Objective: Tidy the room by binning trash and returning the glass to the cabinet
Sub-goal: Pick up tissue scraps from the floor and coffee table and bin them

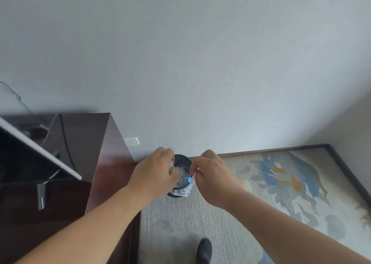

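Head view: both arms stretch forward and down over the black bin (181, 160) by the wall. The left hand (155, 171) and right hand (212, 171), fingers curled, each pinch its clear liner (183, 191); a blue-capped bottle (189, 179) lies inside.

A small round black bin (180, 161) stands upright on the carpet by the wall, clear liner (183, 191) draped over its rim, 1 blue-capped bottle (189, 179) inside.

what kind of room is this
Probably a hotel or guest room, though nothing confirms it: a dark wood cabinet with a screen on it, a small bin with a clear liner by the wall, and patterned carpet.
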Demonstrator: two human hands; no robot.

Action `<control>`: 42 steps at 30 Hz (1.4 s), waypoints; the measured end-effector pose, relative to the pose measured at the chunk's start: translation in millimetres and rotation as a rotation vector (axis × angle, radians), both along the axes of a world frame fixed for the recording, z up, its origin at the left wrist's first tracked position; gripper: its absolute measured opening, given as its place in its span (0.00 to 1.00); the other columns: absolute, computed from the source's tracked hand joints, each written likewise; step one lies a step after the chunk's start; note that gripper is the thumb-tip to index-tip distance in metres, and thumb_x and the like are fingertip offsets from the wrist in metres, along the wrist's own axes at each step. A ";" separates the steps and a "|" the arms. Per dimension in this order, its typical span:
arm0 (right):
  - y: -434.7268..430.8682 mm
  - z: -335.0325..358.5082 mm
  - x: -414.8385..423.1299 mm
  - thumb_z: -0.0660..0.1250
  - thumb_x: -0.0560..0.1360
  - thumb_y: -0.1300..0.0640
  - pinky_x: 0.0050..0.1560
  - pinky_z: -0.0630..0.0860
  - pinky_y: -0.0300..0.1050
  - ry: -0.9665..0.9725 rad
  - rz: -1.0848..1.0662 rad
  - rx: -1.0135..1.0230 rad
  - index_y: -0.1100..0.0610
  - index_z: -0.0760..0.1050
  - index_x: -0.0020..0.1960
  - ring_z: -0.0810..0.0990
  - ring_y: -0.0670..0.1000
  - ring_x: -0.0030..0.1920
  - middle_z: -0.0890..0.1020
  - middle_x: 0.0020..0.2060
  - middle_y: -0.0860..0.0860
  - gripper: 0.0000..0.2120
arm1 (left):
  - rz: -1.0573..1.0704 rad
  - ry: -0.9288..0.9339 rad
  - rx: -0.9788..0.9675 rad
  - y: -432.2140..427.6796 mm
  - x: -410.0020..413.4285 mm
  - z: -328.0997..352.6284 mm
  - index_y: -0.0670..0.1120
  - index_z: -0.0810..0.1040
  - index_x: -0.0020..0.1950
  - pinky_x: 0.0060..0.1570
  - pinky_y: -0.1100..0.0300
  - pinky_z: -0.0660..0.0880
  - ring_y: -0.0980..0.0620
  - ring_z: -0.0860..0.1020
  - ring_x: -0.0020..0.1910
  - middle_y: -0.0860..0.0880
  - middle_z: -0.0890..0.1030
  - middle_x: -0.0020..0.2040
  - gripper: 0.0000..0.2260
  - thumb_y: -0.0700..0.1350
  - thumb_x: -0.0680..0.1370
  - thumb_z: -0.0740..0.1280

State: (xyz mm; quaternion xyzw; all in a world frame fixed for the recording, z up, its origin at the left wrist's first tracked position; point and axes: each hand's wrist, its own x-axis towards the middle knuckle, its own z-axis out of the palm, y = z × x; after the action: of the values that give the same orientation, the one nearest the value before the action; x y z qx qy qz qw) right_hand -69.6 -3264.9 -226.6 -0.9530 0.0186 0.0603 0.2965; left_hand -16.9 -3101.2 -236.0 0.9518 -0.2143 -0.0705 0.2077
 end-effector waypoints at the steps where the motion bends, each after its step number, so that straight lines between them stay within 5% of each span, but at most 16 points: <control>1: -3.9 -3.7 13.0 0.56 0.75 0.61 0.41 0.64 0.35 0.023 0.005 0.015 0.52 0.75 0.48 0.69 0.48 0.52 0.70 0.49 0.47 0.10 | 0.012 0.026 0.001 -4.5 11.8 -5.0 0.48 0.68 0.47 0.35 0.57 0.62 0.51 0.69 0.36 0.52 0.70 0.44 0.04 0.43 0.73 0.60; 8: -45.0 -49.5 106.5 0.54 0.71 0.68 0.49 0.69 0.39 0.198 0.074 0.033 0.52 0.69 0.54 0.64 0.49 0.55 0.63 0.55 0.48 0.18 | 0.102 0.181 0.011 -40.8 91.8 -57.9 0.48 0.63 0.46 0.37 0.57 0.59 0.50 0.65 0.42 0.53 0.64 0.46 0.10 0.36 0.70 0.58; 13: -64.8 -84.2 156.9 0.58 0.71 0.71 0.39 0.71 0.36 0.281 0.116 -0.019 0.49 0.68 0.61 0.73 0.49 0.48 0.63 0.58 0.47 0.24 | 0.139 0.231 0.022 -56.0 134.6 -102.7 0.48 0.63 0.47 0.43 0.59 0.65 0.51 0.65 0.48 0.51 0.64 0.49 0.12 0.33 0.70 0.57; 25: -56.4 -188.6 231.7 0.61 0.76 0.62 0.52 0.77 0.51 0.431 0.127 -0.087 0.49 0.67 0.66 0.77 0.54 0.54 0.70 0.62 0.50 0.20 | 0.154 0.368 0.134 -54.7 194.7 -205.5 0.49 0.66 0.61 0.45 0.56 0.68 0.47 0.69 0.55 0.49 0.65 0.54 0.16 0.36 0.75 0.58; 36: -50.3 -251.9 255.5 0.66 0.73 0.55 0.52 0.77 0.47 0.457 0.126 -0.024 0.47 0.60 0.72 0.75 0.52 0.57 0.63 0.67 0.48 0.30 | 0.122 0.400 0.152 -55.0 215.7 -262.1 0.53 0.57 0.73 0.54 0.55 0.73 0.47 0.68 0.62 0.49 0.62 0.65 0.28 0.45 0.76 0.65; 42: -60.2 -230.9 244.3 0.62 0.76 0.52 0.55 0.74 0.44 0.442 0.129 -0.056 0.48 0.62 0.71 0.72 0.50 0.61 0.65 0.67 0.47 0.24 | 0.129 0.392 0.194 -46.4 208.9 -235.2 0.50 0.62 0.70 0.51 0.57 0.72 0.48 0.68 0.63 0.49 0.62 0.66 0.21 0.46 0.78 0.62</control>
State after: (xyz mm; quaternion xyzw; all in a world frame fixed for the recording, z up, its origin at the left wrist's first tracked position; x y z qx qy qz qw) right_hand 174.6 -3325.1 -457.5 -0.9237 0.0235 0.2857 0.2542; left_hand 192.0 -3147.7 -471.2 0.9471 -0.1009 -0.2610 0.1571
